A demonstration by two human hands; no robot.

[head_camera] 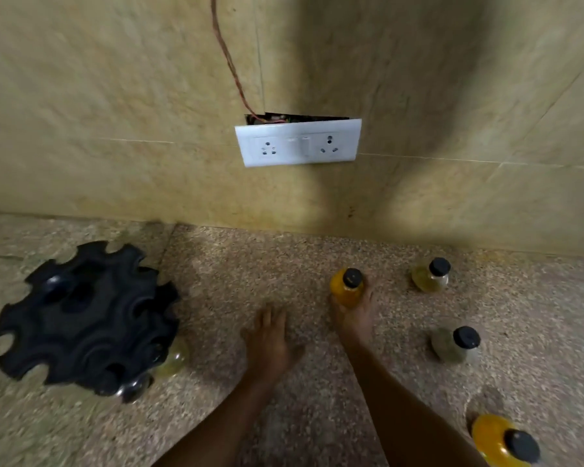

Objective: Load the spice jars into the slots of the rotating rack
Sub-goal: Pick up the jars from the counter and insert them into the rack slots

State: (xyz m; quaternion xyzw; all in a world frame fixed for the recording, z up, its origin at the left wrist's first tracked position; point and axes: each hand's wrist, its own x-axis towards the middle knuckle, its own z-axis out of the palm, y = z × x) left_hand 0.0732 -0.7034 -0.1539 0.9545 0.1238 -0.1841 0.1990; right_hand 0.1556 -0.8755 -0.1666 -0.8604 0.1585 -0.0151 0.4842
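The black rotating rack (85, 318) with scalloped slots stands on the speckled counter at the left. Two jars sit in its front-right slots: a yellowish jar (174, 360) and a dark-looking jar (134, 389). My right hand (353, 315) is wrapped around an orange jar with a black cap (348, 284) in the middle of the counter. My left hand (270, 342) hovers flat beside it, fingers apart and holding nothing. Loose jars stand to the right: a pale yellow jar (430, 276), a grey-green jar (455, 345) and another orange jar (503, 443).
The counter (233, 271) meets a beige tiled wall just behind the jars. A white socket plate (299, 143) hangs loose on the wall with a red wire (230, 62) running up from it.
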